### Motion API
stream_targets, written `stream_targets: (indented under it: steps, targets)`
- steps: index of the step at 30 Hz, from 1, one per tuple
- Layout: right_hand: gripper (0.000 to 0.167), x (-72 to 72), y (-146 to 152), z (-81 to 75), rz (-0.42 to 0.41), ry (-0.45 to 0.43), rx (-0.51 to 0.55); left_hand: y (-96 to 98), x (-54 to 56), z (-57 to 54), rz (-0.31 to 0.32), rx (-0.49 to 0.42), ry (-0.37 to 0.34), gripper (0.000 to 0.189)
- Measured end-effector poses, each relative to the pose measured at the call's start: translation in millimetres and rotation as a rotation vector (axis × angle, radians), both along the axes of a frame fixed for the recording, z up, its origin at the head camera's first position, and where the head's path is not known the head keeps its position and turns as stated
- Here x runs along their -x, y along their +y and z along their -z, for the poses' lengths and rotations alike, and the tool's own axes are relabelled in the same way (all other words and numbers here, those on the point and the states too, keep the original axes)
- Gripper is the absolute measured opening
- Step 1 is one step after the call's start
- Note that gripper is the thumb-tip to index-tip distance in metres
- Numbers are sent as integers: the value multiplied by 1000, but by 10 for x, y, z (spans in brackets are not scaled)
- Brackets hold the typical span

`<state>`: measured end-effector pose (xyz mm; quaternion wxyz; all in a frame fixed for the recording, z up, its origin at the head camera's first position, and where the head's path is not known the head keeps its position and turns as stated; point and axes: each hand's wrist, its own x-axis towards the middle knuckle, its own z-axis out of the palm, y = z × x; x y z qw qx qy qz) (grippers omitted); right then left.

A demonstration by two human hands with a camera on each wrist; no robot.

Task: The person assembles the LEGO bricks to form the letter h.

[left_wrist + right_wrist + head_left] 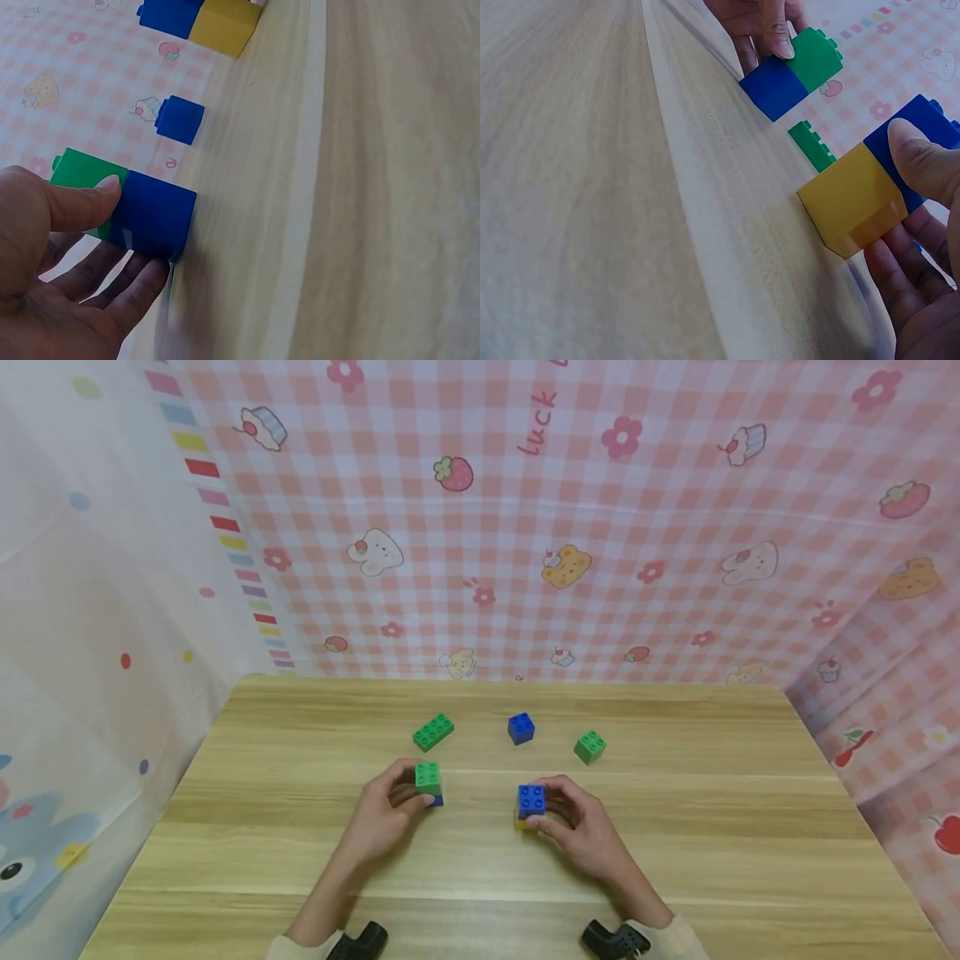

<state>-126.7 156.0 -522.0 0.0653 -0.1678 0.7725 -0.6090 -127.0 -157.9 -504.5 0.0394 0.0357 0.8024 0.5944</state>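
My left hand [386, 814] grips a stack of two toy building bricks, a green brick [427, 777] on top of a blue brick [156, 214]. In the left wrist view the thumb lies against the green brick and the fingers curl around behind the stack. My right hand [585, 831] holds a second stack, a blue brick [531, 800] on top of a yellow brick [853, 199]. Its thumb presses the blue brick's side in the right wrist view, with fingers behind. The two stacks stand apart, side by side, studs facing up.
Behind the hands on the wooden table [480, 877] lie a long green brick [433, 732], a small blue brick [521, 727] and a small green brick [590, 747]. A pink checked cloth [510, 527] hangs beyond the table's far edge.
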Motion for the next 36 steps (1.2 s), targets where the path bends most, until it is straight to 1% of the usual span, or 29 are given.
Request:
stream_targets:
  steps: [6,16,20,26,30,36]
  targets:
    - [37,-6,0,1,1,3,-1,52,-24,-6,11,-16,-12,40]
    - [37,-12,-4,-8,9,-16,-8,151,-65,-10,31,-26,-25,43]
    - [37,-10,-5,-4,12,-14,-11,198,-85,-12,48,-35,-40,44]
    - [37,-9,-6,7,8,-1,-7,262,-119,-30,79,-44,-38,45]
    - [37,-12,-5,13,8,11,-14,296,-129,-21,100,-46,-34,44]
    - [36,-9,-17,-2,19,1,-26,335,-134,-1,124,-43,-36,44]
